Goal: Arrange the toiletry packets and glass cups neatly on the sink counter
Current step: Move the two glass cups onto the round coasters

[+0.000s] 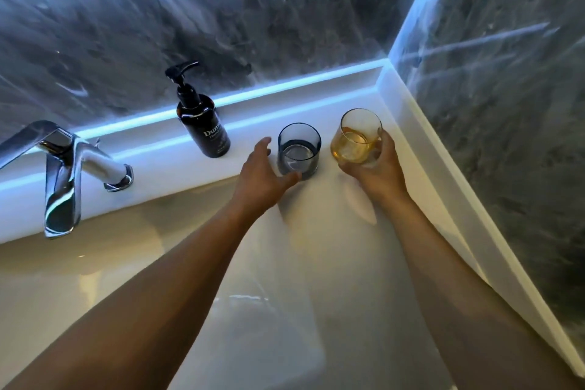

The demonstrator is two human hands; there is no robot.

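— Where are the cups?

— Amber-tinted round glass cup point(357, 139): in my right hand point(376, 174), fingers point(384, 144) wrapped round its lower half, tilted a little, near the right end of the white worktop point(259, 111). Whether its base touches the surface I cannot tell. Blue-grey clear glass cup point(299, 150): upright on the worktop just left of the amber one, apart from it.

— Left hand?

— My left hand point(264, 174) is open, fingers spread, thumb tip at the blue-grey cup's near base, holding nothing.

— Surroundings?

— Dark pump-top soap bottle with white lettering point(202, 120) stands left of the cups. Chrome tap point(63, 168) farther left, over the white basin point(95, 263). Grey marbled wall point(221, 9) behind.
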